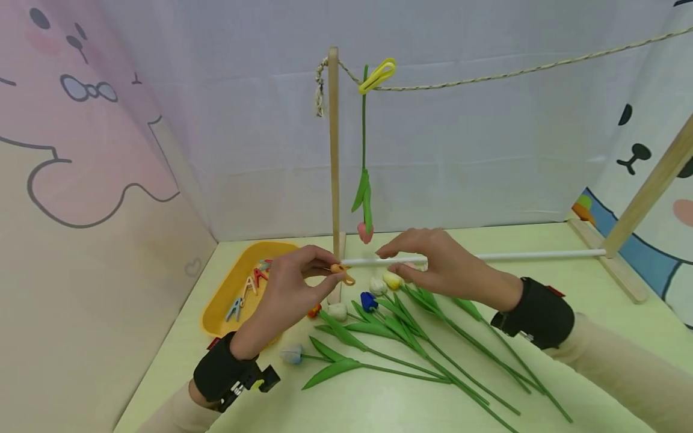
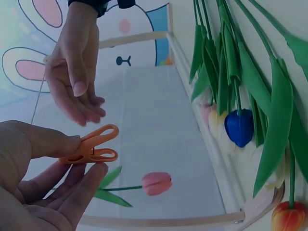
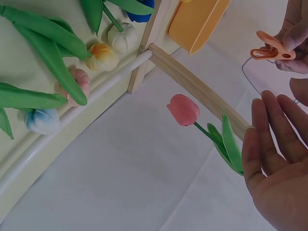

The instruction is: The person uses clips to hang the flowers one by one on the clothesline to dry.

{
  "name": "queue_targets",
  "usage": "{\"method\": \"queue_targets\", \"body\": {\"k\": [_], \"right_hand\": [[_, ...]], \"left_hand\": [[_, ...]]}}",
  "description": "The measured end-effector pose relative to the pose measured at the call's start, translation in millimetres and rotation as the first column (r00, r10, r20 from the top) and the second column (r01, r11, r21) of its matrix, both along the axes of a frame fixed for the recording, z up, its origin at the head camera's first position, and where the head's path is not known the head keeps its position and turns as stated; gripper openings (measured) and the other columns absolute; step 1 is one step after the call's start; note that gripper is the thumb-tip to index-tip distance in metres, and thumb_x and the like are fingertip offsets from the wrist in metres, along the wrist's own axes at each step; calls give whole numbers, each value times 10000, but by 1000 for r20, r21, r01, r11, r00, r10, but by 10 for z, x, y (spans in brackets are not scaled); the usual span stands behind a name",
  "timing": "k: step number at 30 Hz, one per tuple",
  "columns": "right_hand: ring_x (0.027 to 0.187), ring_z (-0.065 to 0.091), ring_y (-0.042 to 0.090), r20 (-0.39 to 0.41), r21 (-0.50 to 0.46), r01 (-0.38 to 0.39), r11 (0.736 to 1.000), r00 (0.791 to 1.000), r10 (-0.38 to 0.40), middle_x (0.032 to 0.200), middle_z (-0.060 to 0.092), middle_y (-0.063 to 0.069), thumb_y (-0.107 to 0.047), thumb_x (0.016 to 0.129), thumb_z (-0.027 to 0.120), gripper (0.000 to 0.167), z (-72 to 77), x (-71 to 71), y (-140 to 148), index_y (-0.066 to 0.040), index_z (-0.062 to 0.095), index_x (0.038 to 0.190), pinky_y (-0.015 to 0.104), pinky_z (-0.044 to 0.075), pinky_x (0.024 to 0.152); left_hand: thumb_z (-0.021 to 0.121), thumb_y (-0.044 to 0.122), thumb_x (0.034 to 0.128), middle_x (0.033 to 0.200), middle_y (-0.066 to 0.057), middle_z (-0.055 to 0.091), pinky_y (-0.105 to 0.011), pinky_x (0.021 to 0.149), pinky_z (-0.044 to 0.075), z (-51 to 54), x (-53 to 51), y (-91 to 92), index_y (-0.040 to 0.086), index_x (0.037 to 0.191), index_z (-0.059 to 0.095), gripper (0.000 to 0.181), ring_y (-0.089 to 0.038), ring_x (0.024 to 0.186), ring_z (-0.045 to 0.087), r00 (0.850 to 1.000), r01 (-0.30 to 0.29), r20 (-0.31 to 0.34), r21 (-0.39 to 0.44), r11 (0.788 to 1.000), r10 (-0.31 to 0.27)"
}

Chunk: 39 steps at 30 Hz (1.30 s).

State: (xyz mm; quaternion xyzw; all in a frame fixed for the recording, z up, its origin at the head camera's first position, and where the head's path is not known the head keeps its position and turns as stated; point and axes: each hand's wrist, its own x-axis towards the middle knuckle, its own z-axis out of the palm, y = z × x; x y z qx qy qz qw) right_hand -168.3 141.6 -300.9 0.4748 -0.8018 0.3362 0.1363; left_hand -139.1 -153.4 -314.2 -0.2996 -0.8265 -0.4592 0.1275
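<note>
An orange clothespin [image 1: 343, 273] is pinched between thumb and fingers of my left hand [image 1: 295, 288]; the left wrist view shows the clothespin [image 2: 91, 147] with its looped handles pointing away from that hand. My right hand [image 1: 446, 264] is held to the right of it, fingers relaxed and holding nothing; the right wrist view shows its palm [image 3: 284, 178]. Beyond both hands a pink tulip [image 1: 365, 232] hangs head down from the rope [image 1: 460, 85], fixed by a yellow clothespin [image 1: 377, 76].
A yellow basket [image 1: 216, 300] with several clothespins stands at the left. Several tulips, including a blue one [image 1: 369, 301], lie on the table [image 1: 303, 409]. A wooden post [image 1: 334, 150] rises at centre, another [image 1: 655, 186] at right, with a white bar [image 1: 541, 255] between their feet.
</note>
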Motion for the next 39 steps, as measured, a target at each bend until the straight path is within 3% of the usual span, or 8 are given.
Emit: {"method": "queue_targets", "body": {"k": [4, 8, 11, 17, 21, 31, 35, 39], "right_hand": [[1132, 668, 179, 61, 18, 20, 1000, 998, -21, 1211, 724, 5, -152, 913, 799, 324, -67, 53, -41, -104, 734, 1226, 433, 556, 927], [1160, 651, 175, 125, 30, 30, 999, 992, -34, 1242, 713, 1, -224, 880, 839, 418, -135, 108, -67, -103, 717, 1260, 444, 540, 956], [1165, 645, 168, 142, 30, 34, 999, 989, -38, 1255, 709, -10, -262, 861, 855, 473, -182, 130, -75, -113, 705, 1285, 455, 528, 969], [1108, 665, 158, 111, 3, 31, 1000, 993, -31, 1215, 723, -21, -228, 845, 872, 444, -250, 129, -64, -113, 724, 1247, 440, 545, 916], [1066, 682, 159, 83, -7, 40, 999, 996, -39, 1177, 734, -29, -163, 848, 867, 384, -274, 116, -33, -110, 741, 1206, 406, 564, 864], [1101, 668, 154, 32, -29, 63, 998, 998, -62, 1201, 720, -19, -116, 875, 825, 373, -215, 89, 113, -131, 720, 1232, 406, 563, 872], [1110, 665, 135, 21, -35, 81, 996, 997, -80, 1193, 719, -37, -125, 888, 815, 368, -174, 86, 173, -142, 714, 1242, 392, 561, 884], [1067, 673, 134, 11, -45, 102, 994, 995, -101, 1162, 721, -54, -138, 887, 820, 382, -155, 91, 224, -159, 713, 1253, 395, 557, 870]], "left_hand": [[805, 65, 889, 1029, -7, 728, -331, 864, 601, -43, 71, 116, 97, 1085, 706, 222, -136, 916, 740, 998, 66, -23, 56, 996, -65], [799, 69, 894, 1049, -13, 714, -324, 886, 593, -111, 110, 201, 103, 1098, 702, 229, -144, 936, 736, 994, 91, -72, 84, 992, -85], [789, 67, 902, 1060, -10, 704, -330, 904, 587, -158, 131, 259, 110, 1105, 701, 226, -151, 953, 734, 993, 115, -58, 139, 984, -107], [746, -29, 912, 1094, -91, 700, -396, 921, 585, -242, 171, 372, 49, 1140, 694, 246, -253, 985, 731, 980, 187, 11, 306, 934, -200], [755, -30, 905, 1096, -115, 705, -404, 903, 593, -294, 170, 422, 29, 1125, 697, 235, -267, 978, 735, 981, 182, 5, 324, 928, -194], [795, 50, 897, 1019, -80, 741, -343, 807, 614, -518, 208, 398, 81, 1122, 719, 239, -168, 884, 731, 994, 92, 35, 182, 979, -100], [786, 28, 901, 1017, -59, 742, -319, 784, 604, -659, 266, 373, 128, 1109, 719, 240, -97, 862, 703, 986, 129, 99, 63, 990, -135], [774, 55, 920, 1015, 13, 728, -306, 784, 596, -787, 324, 344, 122, 1101, 726, 199, -43, 877, 669, 966, 206, 173, -69, 976, -191]]}}
